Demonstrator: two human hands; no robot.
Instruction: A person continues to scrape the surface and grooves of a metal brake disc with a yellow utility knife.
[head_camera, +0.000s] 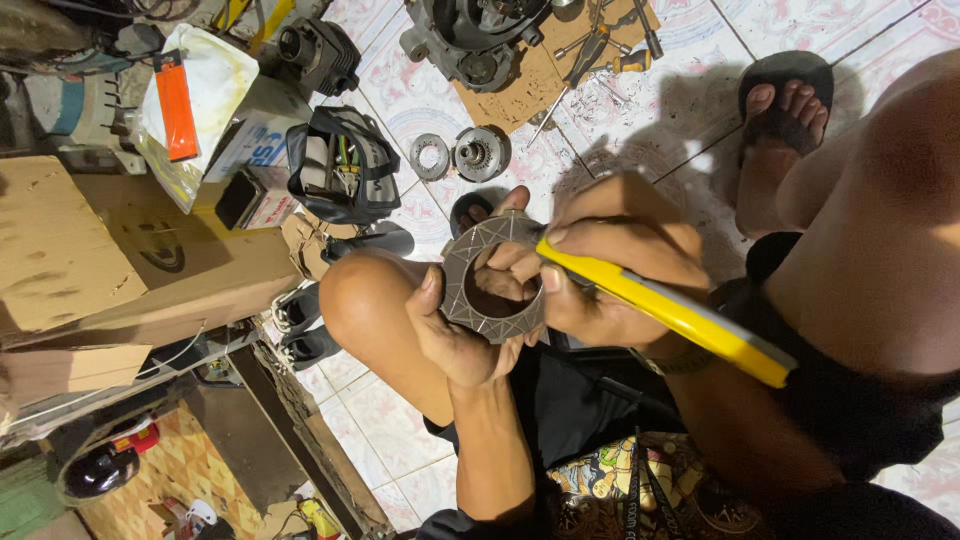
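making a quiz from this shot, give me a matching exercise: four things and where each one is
Things:
1. metal ring plate
2. yellow cutter
3. black tool bag
4. small gear

Places:
a. on the tiled floor, beside a flat toothed ring
b. in the right hand
c. by the cardboard boxes, open
d. in the left hand

Pairs: 1-d, 2-b, 3-c, 4-a
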